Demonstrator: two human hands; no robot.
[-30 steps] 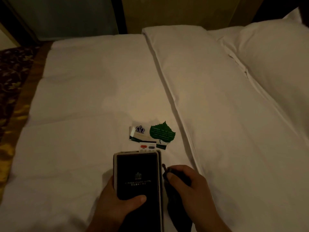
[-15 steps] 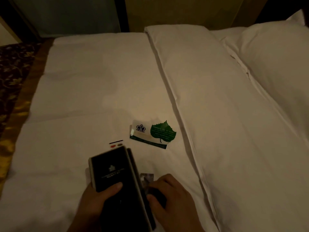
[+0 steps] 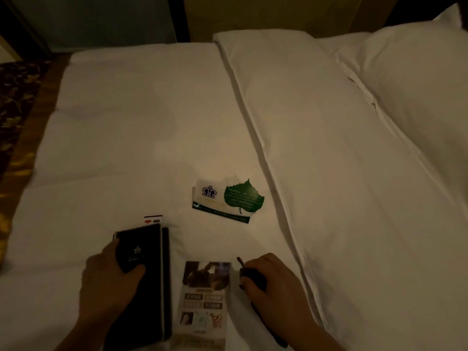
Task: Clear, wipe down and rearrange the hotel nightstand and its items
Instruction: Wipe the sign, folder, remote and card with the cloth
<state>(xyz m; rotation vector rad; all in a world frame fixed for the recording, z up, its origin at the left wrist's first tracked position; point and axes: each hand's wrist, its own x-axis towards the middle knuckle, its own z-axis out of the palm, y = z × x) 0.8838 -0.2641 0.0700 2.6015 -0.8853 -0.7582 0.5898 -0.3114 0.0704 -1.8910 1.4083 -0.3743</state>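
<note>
1. Bed [image 3: 152, 122]: white duvet that carries everything. It is soft, so flat items sink in a little and edges are harder to get under.
2. Black folder [image 3: 152, 252]: the landmark, lying flat at the near edge of the bed. It looks like a stiff, smooth cover with some weight, probably slippery. Best taken by a long edge, thumb on top.
3. Left hand [image 3: 109, 282]: grip is closed on the folder, thumb pressed on the cover, fingers wrapped round its left edge.
4. Right hand [image 3: 276, 287]: right of the folder, beyond the leaflet. Grip is clenched round a dark slim object [image 3: 255, 274] with a thin tip poking out toward the pillows. Too dark to tell what it is.
5. Printed leaflet [image 3: 205, 295]: just right of the folder, flat and held by neither hand. Thin, light and floppy; pinch a corner or slide it.
6. Green leaf-shaped card [image 3: 243, 198] overlapping a white crown-logo card [image 3: 209, 195]: beyond the folder, up and to the right, well apart from it. Light stiff card, likely to lift together if pinched at the overlap.
7. Small card with red and grey marks [image 3: 153, 219]: touching the folder's far end, partly tucked under it. Very light and easily lost in the bedding.
</note>
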